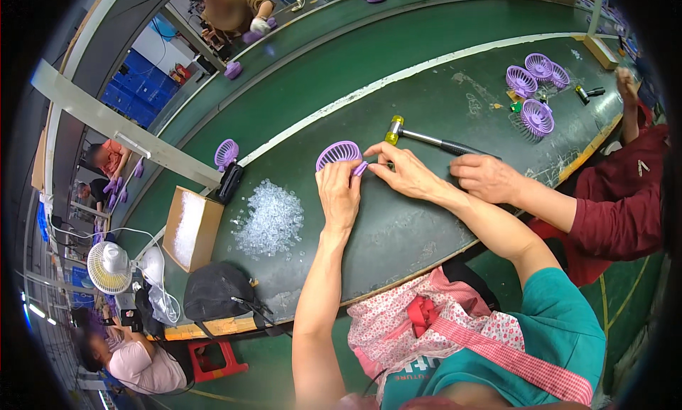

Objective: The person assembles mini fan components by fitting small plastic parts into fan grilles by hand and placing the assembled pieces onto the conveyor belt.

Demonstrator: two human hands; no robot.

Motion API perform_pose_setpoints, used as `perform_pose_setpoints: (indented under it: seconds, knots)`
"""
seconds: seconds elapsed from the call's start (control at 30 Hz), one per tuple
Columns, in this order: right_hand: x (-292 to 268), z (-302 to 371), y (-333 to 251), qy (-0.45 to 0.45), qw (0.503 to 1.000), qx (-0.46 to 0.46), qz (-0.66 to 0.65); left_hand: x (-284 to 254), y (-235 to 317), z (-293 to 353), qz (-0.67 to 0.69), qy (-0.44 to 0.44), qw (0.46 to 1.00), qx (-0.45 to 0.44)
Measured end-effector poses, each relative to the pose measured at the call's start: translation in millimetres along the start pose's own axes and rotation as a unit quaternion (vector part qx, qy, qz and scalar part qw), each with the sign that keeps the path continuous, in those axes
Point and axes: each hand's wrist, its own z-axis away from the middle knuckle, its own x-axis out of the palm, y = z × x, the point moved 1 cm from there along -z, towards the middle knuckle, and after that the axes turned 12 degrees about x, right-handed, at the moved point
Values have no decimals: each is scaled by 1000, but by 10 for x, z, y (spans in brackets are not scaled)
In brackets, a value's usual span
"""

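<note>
My left hand (339, 195) grips the purple handle of a small purple fan (339, 154) whose round grille lies on the dark green table (398, 225). My right hand (405, 170) pinches the same fan at the neck, fingertips touching the handle from the right. A small hammer (426, 137) with a yellow head and dark handle lies just beyond my right hand. A co-worker's hand (486, 177) in a dark red sleeve rests on the table by the hammer's handle.
A heap of small clear plastic parts (271, 220) lies left of my left hand, with an open cardboard box (190, 227) beside it. Another purple fan (227, 154) stands on a black base. Several purple fans (534, 83) lie far right. A black bag (217, 291) sits at the table edge.
</note>
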Motion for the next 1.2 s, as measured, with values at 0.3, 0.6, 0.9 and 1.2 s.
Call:
perform_pose_setpoints:
  seconds: [0.3, 0.6, 0.9, 1.2]
  knots:
    - [-66, 13, 73, -49, 998, 29, -32, -64, 96, -67, 101, -65, 990, -78]
    - [-73, 59, 32, -11, 999, 5, 47, 109, -52, 47, 31, -19, 996, -76]
    - [-28, 82, -28, 53, 975, -93, 192, 174, -35, 22, -49, -10, 999, -6]
    - [-56, 72, -75, 25, 992, 22, 118, 163, -40, 28, -47, -14, 999, 16]
